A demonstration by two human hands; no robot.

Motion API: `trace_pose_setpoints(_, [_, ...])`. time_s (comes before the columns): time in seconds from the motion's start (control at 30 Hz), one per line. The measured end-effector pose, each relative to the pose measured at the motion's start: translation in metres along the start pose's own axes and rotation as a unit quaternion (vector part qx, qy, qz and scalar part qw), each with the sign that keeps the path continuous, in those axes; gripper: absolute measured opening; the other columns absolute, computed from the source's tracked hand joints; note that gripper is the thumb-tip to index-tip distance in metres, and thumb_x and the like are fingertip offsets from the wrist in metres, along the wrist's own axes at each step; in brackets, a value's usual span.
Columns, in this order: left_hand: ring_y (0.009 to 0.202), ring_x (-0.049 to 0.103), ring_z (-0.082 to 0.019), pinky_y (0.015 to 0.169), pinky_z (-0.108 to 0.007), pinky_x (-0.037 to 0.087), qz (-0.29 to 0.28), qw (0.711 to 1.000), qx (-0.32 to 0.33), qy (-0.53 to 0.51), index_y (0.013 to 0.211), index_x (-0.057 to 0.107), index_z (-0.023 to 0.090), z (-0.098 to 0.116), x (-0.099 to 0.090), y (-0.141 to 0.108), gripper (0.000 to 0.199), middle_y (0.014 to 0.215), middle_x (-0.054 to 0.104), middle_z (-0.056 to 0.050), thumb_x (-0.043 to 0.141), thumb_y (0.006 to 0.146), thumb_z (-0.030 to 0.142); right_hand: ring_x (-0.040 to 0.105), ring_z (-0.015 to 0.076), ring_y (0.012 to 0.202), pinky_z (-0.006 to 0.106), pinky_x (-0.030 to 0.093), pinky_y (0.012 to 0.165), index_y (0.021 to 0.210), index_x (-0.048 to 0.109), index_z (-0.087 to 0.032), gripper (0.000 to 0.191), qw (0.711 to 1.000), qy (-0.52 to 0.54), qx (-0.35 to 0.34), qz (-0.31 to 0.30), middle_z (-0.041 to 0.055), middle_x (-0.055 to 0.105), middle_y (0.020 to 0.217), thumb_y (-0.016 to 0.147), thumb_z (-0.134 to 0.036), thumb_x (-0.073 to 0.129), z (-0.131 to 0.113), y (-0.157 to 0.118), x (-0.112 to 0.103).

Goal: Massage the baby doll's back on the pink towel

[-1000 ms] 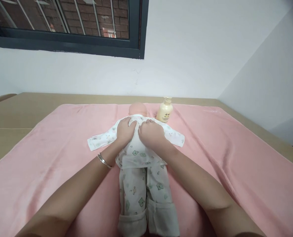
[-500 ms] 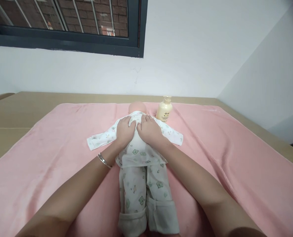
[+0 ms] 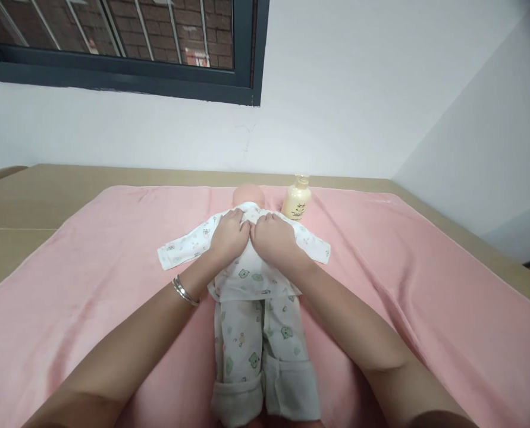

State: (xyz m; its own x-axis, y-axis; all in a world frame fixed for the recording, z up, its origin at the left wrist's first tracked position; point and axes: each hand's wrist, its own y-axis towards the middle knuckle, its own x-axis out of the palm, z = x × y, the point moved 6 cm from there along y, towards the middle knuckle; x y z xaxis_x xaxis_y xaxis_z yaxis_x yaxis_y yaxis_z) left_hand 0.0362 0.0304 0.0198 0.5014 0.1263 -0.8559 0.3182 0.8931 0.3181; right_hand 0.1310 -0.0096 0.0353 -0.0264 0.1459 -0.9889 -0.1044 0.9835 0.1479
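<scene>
A baby doll lies face down, with the back of its bald head (image 3: pixel 248 195) at the far end. It wears a white printed shirt (image 3: pixel 251 276) and matching trousers (image 3: pixel 241 342) with rolled cuffs; its sleeves spread out to both sides. On the upper back, my left hand (image 3: pixel 230 236) and my right hand (image 3: pixel 273 238) rest side by side, thumbs nearly touching. The fingers of both are curled in, closed on the shirt's fabric; their tips are partly hidden. A silver bangle (image 3: pixel 185 290) circles my left wrist.
Under the doll spreads a pink blanket (image 3: pixel 113 261), creased on the right, over a tan surface (image 3: pixel 37 196). A pale yellow pump bottle (image 3: pixel 297 199) stands right of the doll's head. Behind are a white wall (image 3: pixel 327 119) and a dark-framed window (image 3: pixel 242 83).
My fingers, straighter and flatter on the doll's back before, have curled inward, and my thumbs have come closer together. The doll and bottle stay in place.
</scene>
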Motion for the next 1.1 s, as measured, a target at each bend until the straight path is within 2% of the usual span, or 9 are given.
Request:
trace_pose_setpoints(0.17, [0.108,0.065,-0.028,0.097,-0.039,0.051,-0.026,0.998,-0.026,0.044,0.100,0.068,0.013,0.001,-0.008,0.001,0.036,0.111,0.072,-0.015,0.034,0.094,0.026,0.065,0.0324,0.111,0.039,0.050,0.090,0.111,0.070,-0.004,0.046,0.999,0.018,0.001,-0.027,0.0244,0.070,0.112,0.104,-0.026,0.030,-0.001,-0.002,-0.001])
trace_pose_setpoints(0.23, [0.109,0.065,-0.030,0.099,-0.041,0.050,-0.035,0.995,-0.030,0.085,0.097,0.070,0.011,0.011,-0.010,-0.005,0.039,0.108,0.071,-0.018,0.034,0.094,0.026,0.060,0.0323,0.122,0.039,0.047,0.100,0.122,0.066,-0.002,0.052,0.998,0.049,-0.011,-0.028,0.0241,0.067,0.125,0.106,-0.032,0.026,0.010,0.008,0.003])
trace_pose_setpoints(0.37, [0.117,0.063,-0.033,0.107,-0.043,0.047,-0.048,0.994,-0.029,0.095,0.099,0.072,0.006,0.022,-0.008,-0.014,0.038,0.112,0.070,-0.022,0.039,0.089,0.021,0.036,0.0351,0.147,0.044,0.030,0.119,0.147,0.041,0.006,0.065,0.998,0.049,-0.009,-0.030,0.0296,0.042,0.154,0.108,-0.041,0.021,0.023,0.021,0.012])
trace_pose_setpoints(0.57, [0.138,0.052,-0.024,0.120,-0.038,0.037,-0.026,0.999,-0.036,-0.019,0.127,0.065,0.009,-0.004,-0.001,0.003,0.051,0.142,0.061,-0.014,0.030,0.090,0.016,0.060,0.0370,0.118,0.044,0.045,0.102,0.122,0.063,0.004,0.054,1.000,0.001,0.006,-0.021,0.0292,0.066,0.122,0.105,-0.032,0.027,-0.003,-0.002,0.000])
trace_pose_setpoints(0.67, [0.130,0.058,-0.027,0.114,-0.039,0.042,-0.016,0.999,-0.036,-0.006,0.117,0.068,0.009,-0.008,-0.005,0.008,0.047,0.133,0.067,-0.017,0.030,0.090,0.017,0.063,0.0348,0.112,0.041,0.047,0.097,0.112,0.068,-0.001,0.046,1.000,0.000,0.000,-0.018,0.0266,0.069,0.113,0.103,-0.028,0.031,-0.007,-0.007,-0.005])
trace_pose_setpoints(0.73, [0.115,0.065,-0.030,0.101,-0.040,0.049,-0.037,0.998,-0.052,0.018,0.103,0.071,0.011,-0.005,-0.009,0.006,0.041,0.118,0.072,-0.018,0.033,0.089,0.019,0.065,0.0316,0.108,0.038,0.048,0.092,0.109,0.068,-0.006,0.042,0.999,0.044,-0.008,-0.023,0.0230,0.070,0.112,0.103,-0.028,0.033,0.000,-0.001,-0.004])
trace_pose_setpoints(0.87, [0.094,0.070,-0.031,0.077,-0.039,0.052,-0.091,0.991,-0.095,0.031,0.092,0.069,0.016,0.004,-0.017,-0.004,0.030,0.102,0.075,-0.016,0.041,0.088,0.024,0.064,0.0274,0.112,0.034,0.048,0.091,0.121,0.063,-0.011,0.044,0.988,0.151,0.002,-0.023,0.0169,0.067,0.127,0.105,-0.036,0.030,0.022,0.020,0.005])
trace_pose_setpoints(1.0, [0.106,0.068,-0.029,0.088,-0.037,0.051,-0.076,0.995,-0.064,0.008,0.094,0.068,0.016,0.009,-0.018,-0.003,0.031,0.112,0.073,-0.015,0.038,0.093,0.025,0.056,0.0305,0.126,0.038,0.040,0.107,0.128,0.058,-0.003,0.046,0.996,0.086,0.007,0.018,0.0214,0.063,0.133,0.106,-0.029,0.027,0.015,0.019,0.004])
trace_pose_setpoints(1.1, [0.110,0.065,-0.026,0.095,-0.037,0.050,-0.067,0.997,-0.037,-0.015,0.095,0.067,0.015,0.006,-0.012,0.002,0.038,0.116,0.071,-0.015,0.031,0.097,0.025,0.061,0.0346,0.116,0.042,0.045,0.100,0.119,0.064,-0.001,0.046,1.000,0.004,-0.017,-0.008,0.0238,0.067,0.120,0.104,-0.023,0.026,-0.004,0.004,0.000])
